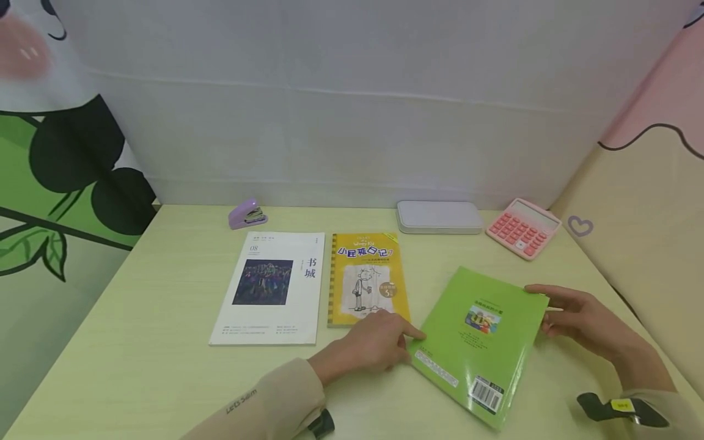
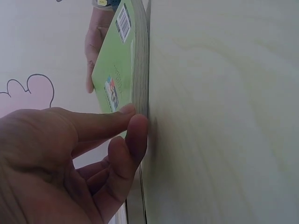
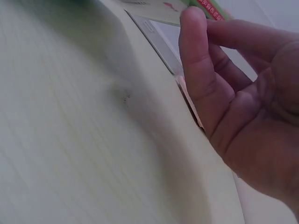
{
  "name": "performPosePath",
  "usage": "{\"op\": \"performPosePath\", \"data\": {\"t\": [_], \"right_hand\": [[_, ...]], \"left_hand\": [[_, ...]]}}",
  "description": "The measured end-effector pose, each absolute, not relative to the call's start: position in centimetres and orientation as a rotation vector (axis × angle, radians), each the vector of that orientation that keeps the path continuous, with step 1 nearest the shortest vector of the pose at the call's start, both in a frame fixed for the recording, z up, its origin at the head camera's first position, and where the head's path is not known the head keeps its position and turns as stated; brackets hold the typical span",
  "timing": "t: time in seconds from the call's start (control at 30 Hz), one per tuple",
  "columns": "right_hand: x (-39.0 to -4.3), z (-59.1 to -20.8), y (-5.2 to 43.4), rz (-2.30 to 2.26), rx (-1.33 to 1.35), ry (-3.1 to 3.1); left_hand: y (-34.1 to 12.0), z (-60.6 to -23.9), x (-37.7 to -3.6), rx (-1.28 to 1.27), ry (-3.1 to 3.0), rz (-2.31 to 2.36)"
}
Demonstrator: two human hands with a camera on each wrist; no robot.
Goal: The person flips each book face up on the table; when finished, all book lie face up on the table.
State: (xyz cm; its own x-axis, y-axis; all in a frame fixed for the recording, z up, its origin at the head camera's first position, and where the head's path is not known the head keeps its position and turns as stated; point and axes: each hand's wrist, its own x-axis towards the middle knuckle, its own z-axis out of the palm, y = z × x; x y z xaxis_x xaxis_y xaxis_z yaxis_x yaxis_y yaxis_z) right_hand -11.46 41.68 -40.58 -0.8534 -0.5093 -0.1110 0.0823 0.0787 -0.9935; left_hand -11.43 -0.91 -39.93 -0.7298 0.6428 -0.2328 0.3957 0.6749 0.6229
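"Tilting over a pale table (image 1: 137, 318), a green book (image 1: 467, 366) spans the gap between a person's two hands, its right side raised, just beside a yellow book (image 1: 365, 253). What could go wrong?"

"A slip, most likely. The left hand (image 1: 379, 342) pinches the near-left corner, and the right hand (image 1: 588, 321) pinches the far-right one. With only fingertips holding, a loosened pinch on the glossy cover could drop the raised side. The left arm's reach also crosses the yellow book's near corner, so a low sweep might nudge it; whether hand and cover touch there, the views leave unclear."

"And the green book itself?"

"Bright, barcode side up, with light glinting near its lower edge and a thick block of pages showing from the left wrist. A barcode (image 1: 486, 394) marks the near end; a colour picture (image 1: 483, 319) sits farther up, above print too fine to read."
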Motion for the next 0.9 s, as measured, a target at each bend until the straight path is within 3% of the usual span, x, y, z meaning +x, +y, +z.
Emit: {"op": "performPosePath", "data": {"t": [0.4,0.9], "right_hand": [[-12.4,-40.5,41.5,-1.897,-0.596,1.653],[-12.4,-38.8,40.0,-2.007,-0.494,1.879]], "left_hand": [[-1.2,-39.6,-11.6,0.826,2.405,0.774],[-1.1,-39.9,-10.9,0.905,2.577,0.627]]}}
